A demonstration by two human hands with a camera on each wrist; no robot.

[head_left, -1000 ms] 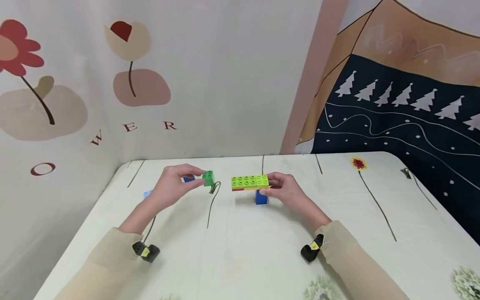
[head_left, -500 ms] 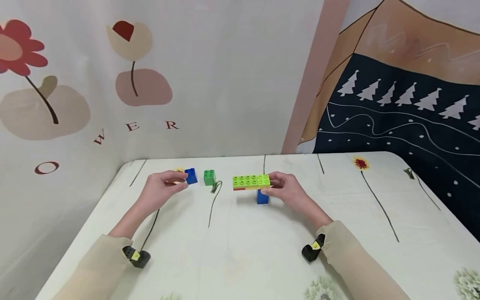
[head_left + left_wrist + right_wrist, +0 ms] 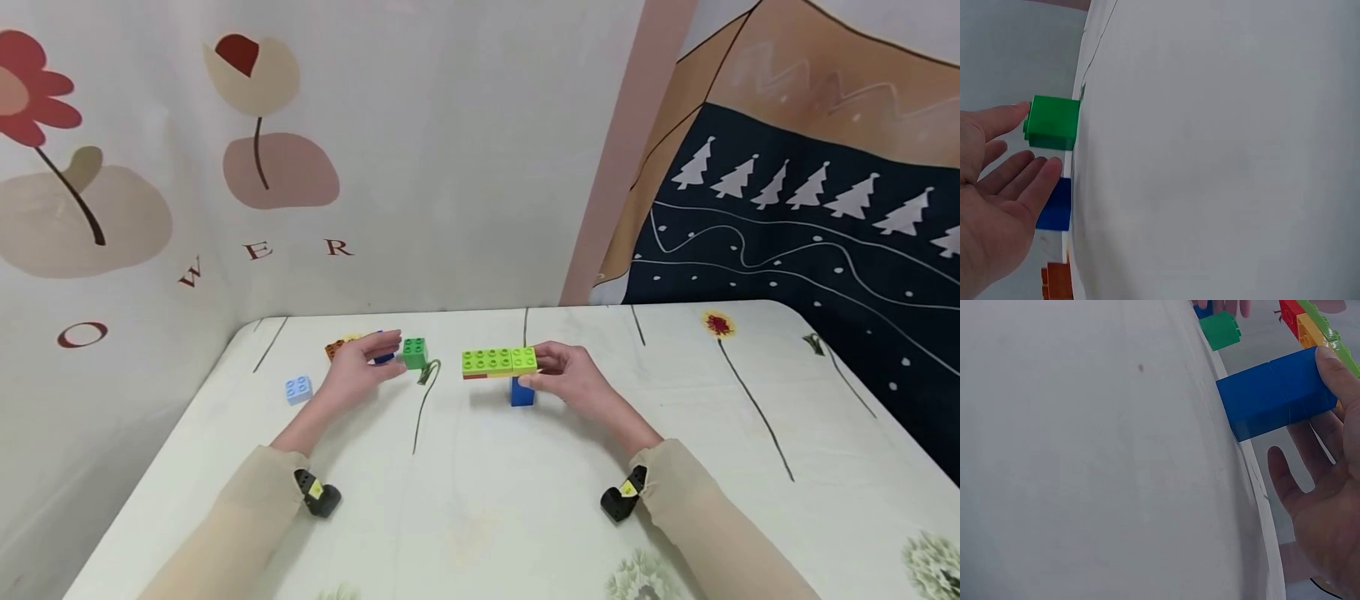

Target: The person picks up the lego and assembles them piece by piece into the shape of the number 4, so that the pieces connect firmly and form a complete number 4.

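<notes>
Beside the green toy brick (image 3: pixel 415 353), my left hand (image 3: pixel 357 367) has its fingers spread apart. In the left wrist view one fingertip lies right by the brick's studded side, and whether it touches I cannot tell. A dark blue brick (image 3: pixel 1057 205) is partly hidden behind that hand. My right hand (image 3: pixel 572 377) holds a built toy-brick structure. Its thumb and fingers pinch the upper part of the blue column (image 3: pixel 1275 394). On top lie lime-green bricks (image 3: pixel 498 361), over a red brick (image 3: pixel 1291 312) and a yellow brick (image 3: pixel 1311 332), overhanging to the left.
A light blue brick (image 3: pixel 298 390) sits left of my left forearm. Behind my left hand an orange-brown brick (image 3: pixel 333 348) shows in part. All stand on a white table cloth (image 3: pixel 465 500) with printed flowers, and a patterned curtain (image 3: pixel 450 167) rises behind the table's far edge.
The left hand pinched the green brick, let go and drew back left past the dark blue brick, then came back beside the green one. The right hand stays put.
</notes>
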